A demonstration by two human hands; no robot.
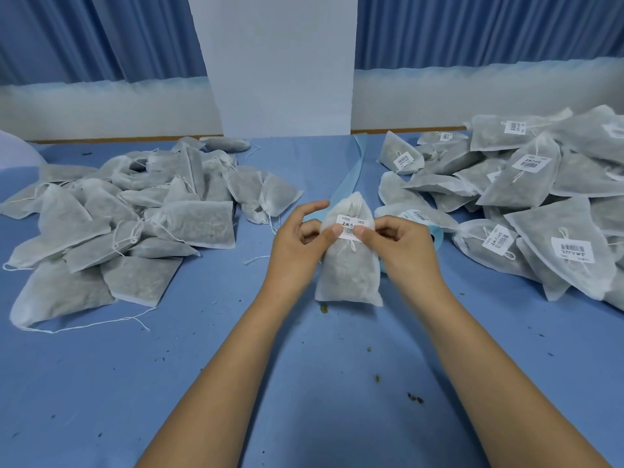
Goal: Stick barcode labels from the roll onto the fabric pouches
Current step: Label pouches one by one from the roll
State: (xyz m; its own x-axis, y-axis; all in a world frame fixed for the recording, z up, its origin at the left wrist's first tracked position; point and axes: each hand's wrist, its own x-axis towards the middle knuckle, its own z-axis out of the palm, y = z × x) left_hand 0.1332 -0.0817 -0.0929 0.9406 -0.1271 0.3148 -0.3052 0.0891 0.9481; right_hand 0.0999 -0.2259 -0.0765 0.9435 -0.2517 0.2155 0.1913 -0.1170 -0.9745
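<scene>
Blue cloth covers the table, and nearest the camera it carries a few dark herb crumbs. Beyond them both forearms reach forward to one pouch, which lies lengthwise at the centre of the table with its tied neck pointing away.

The left hand pinches the pouch at its upper left, thumb on top and fingers curled beside it. The right hand does the same from the other side. Both thumbs press on the lower edge of a white barcode label that sits just below the neck. The label looks flat and fully on the fabric, so this pouch seems to be at the smoothing-down stage.

Just behind the right hand, a pale blue curve is probably the roll, though most of it is hidden. A light blue backing strip runs from behind the pouch toward the far edge.

Further out, the unlabelled pile spreads across the left of the table, and no labels are visible on it. On the right, the labelled pile shows barcodes on many pouches. The two heaps look roughly equal, so I judge the job to be about half done, with the whole left heap left to do.

Blue curtains and a white pillar close the view behind.
</scene>
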